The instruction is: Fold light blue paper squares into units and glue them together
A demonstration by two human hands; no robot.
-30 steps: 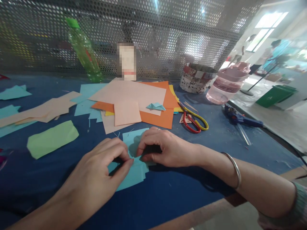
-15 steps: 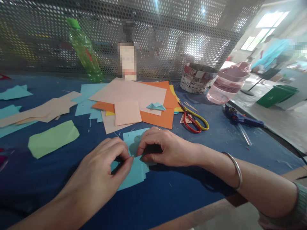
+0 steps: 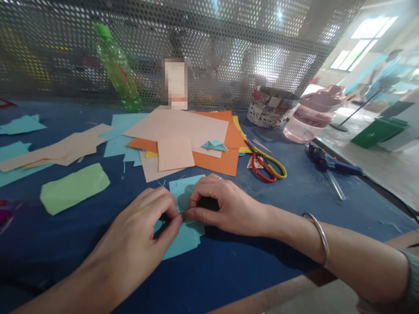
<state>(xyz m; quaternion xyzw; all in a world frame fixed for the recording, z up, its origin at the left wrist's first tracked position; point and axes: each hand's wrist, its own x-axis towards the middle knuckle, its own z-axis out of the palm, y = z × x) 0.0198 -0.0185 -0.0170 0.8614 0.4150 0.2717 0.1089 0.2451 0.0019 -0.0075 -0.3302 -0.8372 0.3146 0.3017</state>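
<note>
Light blue paper (image 3: 181, 246) lies in a loose stack on the blue table cover, below both hands. My left hand (image 3: 140, 235) is closed in a pinch, thumb and forefinger tips together on the blue paper. Right beside it my right hand (image 3: 222, 200) pinches at the same spot, its thumb tip almost touching the left fingertips. The exact bit of paper between the fingers is mostly hidden. A small folded blue paper piece (image 3: 214, 145) rests beyond the hands on peach paper (image 3: 176, 124).
Orange paper (image 3: 216, 163) lies under the peach sheets. Scissors (image 3: 266, 163) and a glue gun (image 3: 332, 163) are to the right. Behind stand a green bottle (image 3: 118, 72), a round container (image 3: 273, 109) and a pink bottle (image 3: 312, 115). Green paper (image 3: 75, 187) lies left.
My right thumb has moved left, closer to the left fingertips. My left hand stays nearly in place; the view has shifted slightly.
</note>
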